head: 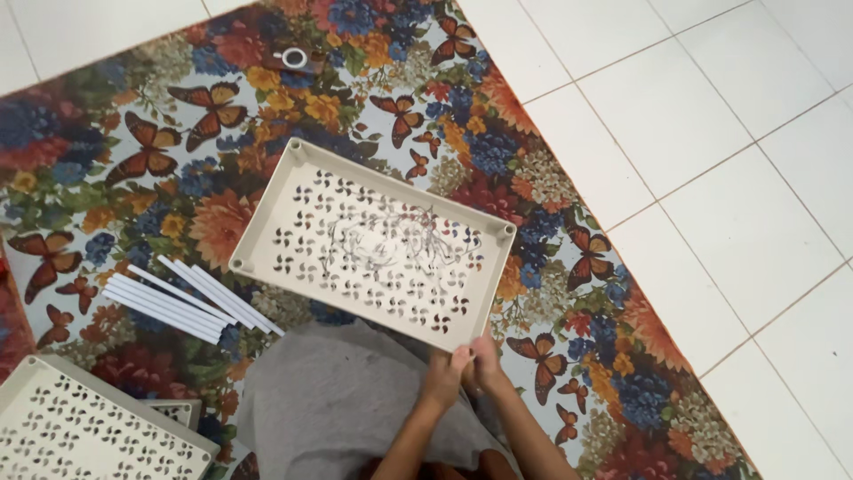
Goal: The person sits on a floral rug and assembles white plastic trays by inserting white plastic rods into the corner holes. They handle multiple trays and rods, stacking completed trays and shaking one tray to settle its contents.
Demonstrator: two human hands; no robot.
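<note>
A beige perforated plastic tray [267,233] lies tilted on a floral butterfly mat [178,116], with round sockets at its corners. My left hand [442,378] and my right hand [486,360] are pressed together at the tray's near corner, fingers curled against its rim. Whether a small part sits between my fingers is hidden. A bundle of several white tubes [191,300] lies on the mat to the left of the tray, apart from both hands.
A second beige perforated tray [80,427] sits at the bottom left, with another partly under it. A small white ring [294,59] lies on the mat's far edge. My grey-clothed lap [338,400] fills the bottom centre. White floor tiles [711,160] lie to the right.
</note>
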